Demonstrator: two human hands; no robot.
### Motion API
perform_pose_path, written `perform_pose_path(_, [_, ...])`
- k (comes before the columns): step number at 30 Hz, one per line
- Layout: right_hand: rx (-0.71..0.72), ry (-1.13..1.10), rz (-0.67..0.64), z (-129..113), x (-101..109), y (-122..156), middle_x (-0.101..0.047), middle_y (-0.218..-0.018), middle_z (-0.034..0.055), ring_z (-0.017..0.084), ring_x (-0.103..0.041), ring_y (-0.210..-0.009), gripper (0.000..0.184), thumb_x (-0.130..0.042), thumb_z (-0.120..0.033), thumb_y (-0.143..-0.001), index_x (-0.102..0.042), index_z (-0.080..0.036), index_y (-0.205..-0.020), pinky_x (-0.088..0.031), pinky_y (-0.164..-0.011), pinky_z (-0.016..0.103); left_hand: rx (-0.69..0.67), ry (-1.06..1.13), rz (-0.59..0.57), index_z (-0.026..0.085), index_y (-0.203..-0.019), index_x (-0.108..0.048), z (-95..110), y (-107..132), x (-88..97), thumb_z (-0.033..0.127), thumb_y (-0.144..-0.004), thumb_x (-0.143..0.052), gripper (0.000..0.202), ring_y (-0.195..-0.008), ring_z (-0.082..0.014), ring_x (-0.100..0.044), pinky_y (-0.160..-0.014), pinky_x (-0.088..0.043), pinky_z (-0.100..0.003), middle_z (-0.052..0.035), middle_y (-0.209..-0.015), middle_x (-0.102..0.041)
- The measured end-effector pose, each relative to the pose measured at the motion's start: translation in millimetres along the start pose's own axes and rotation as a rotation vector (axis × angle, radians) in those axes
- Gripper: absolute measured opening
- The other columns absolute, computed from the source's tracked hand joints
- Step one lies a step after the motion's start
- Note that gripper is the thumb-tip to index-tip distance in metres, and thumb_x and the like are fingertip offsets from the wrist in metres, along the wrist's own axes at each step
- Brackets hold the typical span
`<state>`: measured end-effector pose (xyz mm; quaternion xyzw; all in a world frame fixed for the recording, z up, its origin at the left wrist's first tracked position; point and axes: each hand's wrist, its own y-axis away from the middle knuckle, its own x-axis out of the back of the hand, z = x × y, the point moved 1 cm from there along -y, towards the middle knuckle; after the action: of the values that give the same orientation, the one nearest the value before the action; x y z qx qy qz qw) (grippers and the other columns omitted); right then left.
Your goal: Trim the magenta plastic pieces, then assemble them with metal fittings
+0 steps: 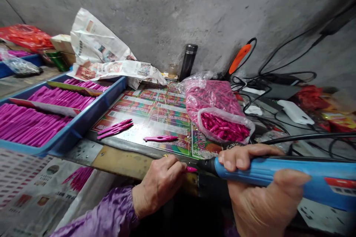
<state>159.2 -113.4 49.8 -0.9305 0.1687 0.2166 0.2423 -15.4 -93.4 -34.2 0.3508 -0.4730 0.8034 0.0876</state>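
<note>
My left hand (162, 180) is closed around a slender magenta plastic piece (191, 169); only its end shows beyond my fingers. In my right hand (260, 189) lies a blue electric screwdriver (278, 170), held level with its black nose pointing left. The screwdriver's tip is close by the magenta piece, and I cannot tell whether they touch. Beyond my left hand, a single longer magenta piece (160, 139) rests on the printed sheet (172, 129). A few more magenta pieces (115, 129) lie together to its left.
At left stands a blue tray (97, 105) with rows of magenta pieces between dividers. A clear plastic bag (214, 100) of smaller magenta parts lies open behind the screwdriver. Crumpled newspaper (94, 44), a black flask (188, 61) and tangled black cables (250, 100) sit near the wall.
</note>
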Motion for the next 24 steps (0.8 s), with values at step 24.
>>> perform_pose_path(24, [-0.03,-0.053,-0.053,-2.2,-4.4,6.9,-0.052,-0.059,-0.0056,0.013,-0.047,-0.052,0.048,-0.079,-0.069,-0.075,-0.064,-0.023,-0.082,-0.048,-0.055,0.028,-0.071,-0.071,0.055,0.009,-0.116,-0.057,5.1,5.9,3.0,0.007,-0.099,-0.048,0.019,-0.065,-0.0162,-0.053,-0.059,-0.041,-0.028,-0.0046,-0.08,-0.063])
